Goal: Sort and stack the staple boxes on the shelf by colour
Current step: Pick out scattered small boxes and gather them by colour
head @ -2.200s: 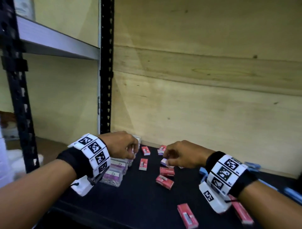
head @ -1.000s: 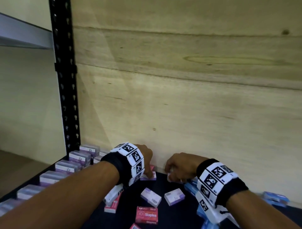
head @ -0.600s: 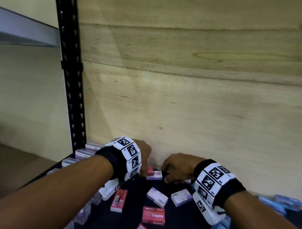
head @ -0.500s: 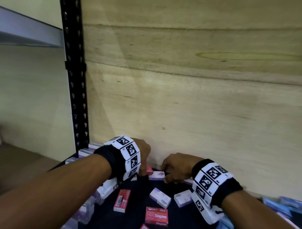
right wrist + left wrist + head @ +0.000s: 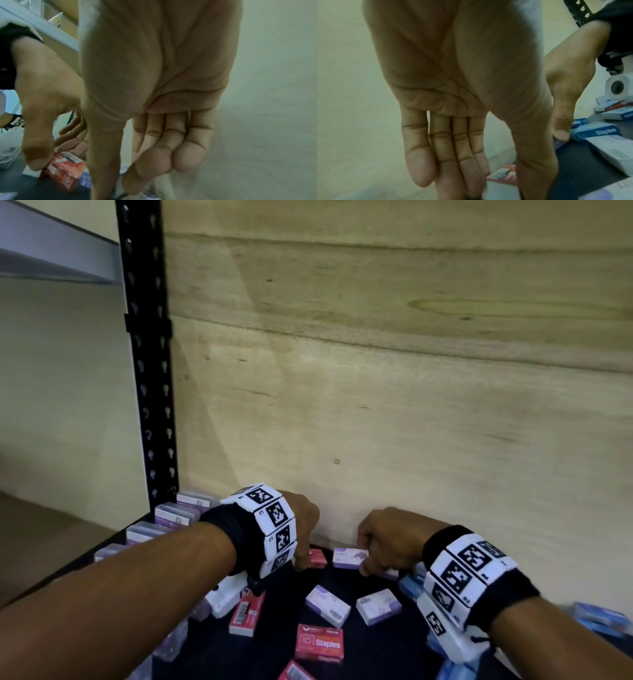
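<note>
Left hand point(image 5: 301, 529) fingers straight, together, reaching for red staple box point(image 5: 317, 556); right hand point(image 5: 383, 542) pinches purple staple box point(image 5: 349, 558), lower centre. Risk: hands crowd, knocking boxes.

Head view: left hand point(image 5: 301, 529) fingertips are hidden behind its own knuckles and the marker wristband, so contact with the small red staple box point(image 5: 317, 557) at the back wall cannot be confirmed; the right hand point(image 5: 387, 542) covers the right end of the pale purple staple box point(image 5: 347, 558). Red box with barcode point(image 5: 296, 672) is cut by the bottom edge, and blue boxes at far right point(image 5: 596, 616) are blurred. Right wrist view: the fingertips point(image 5: 187, 158) curl inward, nothing discernible inside the grip.
</note>
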### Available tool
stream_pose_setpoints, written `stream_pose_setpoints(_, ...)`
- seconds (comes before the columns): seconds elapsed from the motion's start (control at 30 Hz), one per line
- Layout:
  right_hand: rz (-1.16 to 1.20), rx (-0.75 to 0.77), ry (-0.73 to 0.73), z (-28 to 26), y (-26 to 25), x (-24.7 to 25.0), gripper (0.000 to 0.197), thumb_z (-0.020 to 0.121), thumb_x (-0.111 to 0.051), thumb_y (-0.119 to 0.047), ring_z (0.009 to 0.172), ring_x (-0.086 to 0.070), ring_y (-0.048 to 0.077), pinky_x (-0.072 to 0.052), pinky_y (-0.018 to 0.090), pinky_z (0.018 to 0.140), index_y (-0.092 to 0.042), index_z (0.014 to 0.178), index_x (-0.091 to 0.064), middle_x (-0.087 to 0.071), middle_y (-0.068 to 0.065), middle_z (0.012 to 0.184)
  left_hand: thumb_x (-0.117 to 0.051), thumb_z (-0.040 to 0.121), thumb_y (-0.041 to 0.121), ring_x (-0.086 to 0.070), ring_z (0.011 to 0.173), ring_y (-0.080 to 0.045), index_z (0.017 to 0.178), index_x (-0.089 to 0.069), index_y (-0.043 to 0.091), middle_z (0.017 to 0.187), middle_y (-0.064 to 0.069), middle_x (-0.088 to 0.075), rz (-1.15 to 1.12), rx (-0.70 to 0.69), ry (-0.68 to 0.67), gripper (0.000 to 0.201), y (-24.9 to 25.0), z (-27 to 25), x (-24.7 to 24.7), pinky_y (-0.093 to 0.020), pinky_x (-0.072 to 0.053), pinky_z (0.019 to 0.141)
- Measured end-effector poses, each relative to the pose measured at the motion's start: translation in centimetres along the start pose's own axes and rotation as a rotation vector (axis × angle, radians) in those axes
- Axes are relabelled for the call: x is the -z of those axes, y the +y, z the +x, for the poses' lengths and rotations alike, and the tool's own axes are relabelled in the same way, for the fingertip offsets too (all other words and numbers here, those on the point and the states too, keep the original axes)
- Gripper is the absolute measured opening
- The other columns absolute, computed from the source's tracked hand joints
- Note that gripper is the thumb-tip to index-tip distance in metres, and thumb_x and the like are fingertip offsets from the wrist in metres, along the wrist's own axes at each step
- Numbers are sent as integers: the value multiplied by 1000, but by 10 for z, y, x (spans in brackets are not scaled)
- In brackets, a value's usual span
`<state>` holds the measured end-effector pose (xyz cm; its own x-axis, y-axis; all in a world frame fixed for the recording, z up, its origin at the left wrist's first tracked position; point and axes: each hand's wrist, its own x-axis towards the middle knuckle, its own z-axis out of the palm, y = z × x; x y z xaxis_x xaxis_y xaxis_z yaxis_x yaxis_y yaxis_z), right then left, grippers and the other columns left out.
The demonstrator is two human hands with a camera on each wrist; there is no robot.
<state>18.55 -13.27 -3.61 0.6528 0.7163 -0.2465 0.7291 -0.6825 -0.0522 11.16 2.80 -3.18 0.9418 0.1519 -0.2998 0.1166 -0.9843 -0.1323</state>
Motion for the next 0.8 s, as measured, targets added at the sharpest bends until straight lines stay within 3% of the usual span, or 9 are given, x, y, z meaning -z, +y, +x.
stream_pose_setpoints(0.1,2,-19,15,-14,13,3,30,76,-80,-39,77,-63,13,-50,26,69,-25,101,-69,-71,-6,88,-79,79,36,-40,39,-8,74,-64,9,45,6,-47,-2,-26,-37,31,6,12,-6,-17,-32,38)
stream_pose_setpoints(0.2,14,-16,11,-26,25,5,33,77,-79,-39,85,-61,12,-48,26,74,-25,105,-68,-65,-12,85,-77,77,44,-54,67,-18,94,-69,4,78,-1,-60,105,-45,-79,44,16,11,-7,-22,-36,47)
stream_pose_setpoints(0.27,10,-13,15,-33,31,6,33,78,-78,-40,86,-60,11,-46,26,73,-25,106,-68,-63,-14,83,-76,79,43,-56,78,-20,109,-68,5,91,-2,-62,125,-72,-65,49,19,9,-8,-23,-37,48)
stream_pose_setpoints(0.33,18,-11,23,-39,36,7,31,80,-77,-40,82,-59,10,-44,24,69,-24,106,-68,-62,-15,79,-77,78,41,-60,86,-22,114,-64,9,102,-3,-65,156,-126,-37,50,18,3,-6,-25,-43,59)
stream_pose_setpoints(0.37,25,-12,25,-41,38,8,30,81,-77,-40,78,-58,8,-43,22,66,-24,105,-68,-61,-15,77,-78,77,38,-59,88,-22,115,-61,12,103,-3,-63,149,-166,-11,49,17,0,-4,-28,-43,64)
stream_pose_setpoints(0.5,41,-17,32,-50,43,10,32,81,-76,-43,72,-55,2,-39,20,61,-25,106,-67,-63,-14,82,-78,74,20,-54,82,-16,110,-61,21,75,11,-49,72,-359,1,40,19,-11,4,-29,-44,68)
stream_pose_setpoints(0.67,56,-40,37,-61,49,12,33,80,-77,-44,73,-56,4,-41,21,64,-26,106,-65,-60,-16,80,-82,73,19,-58,81,-13,109,-68,20,83,5,-59,43,-398,-136,38,27,-14,2,-28,-48,69)
stream_pose_setpoints(0.8,54,-72,39,-74,56,12,37,80,-77,-44,82,-59,10,-46,25,72,-26,110,-66,-62,-14,87,-82,74,15,-55,77,-12,110,-69,18,71,10,-55,19,-382,-168,38,31,-15,0,-24,-44,67)
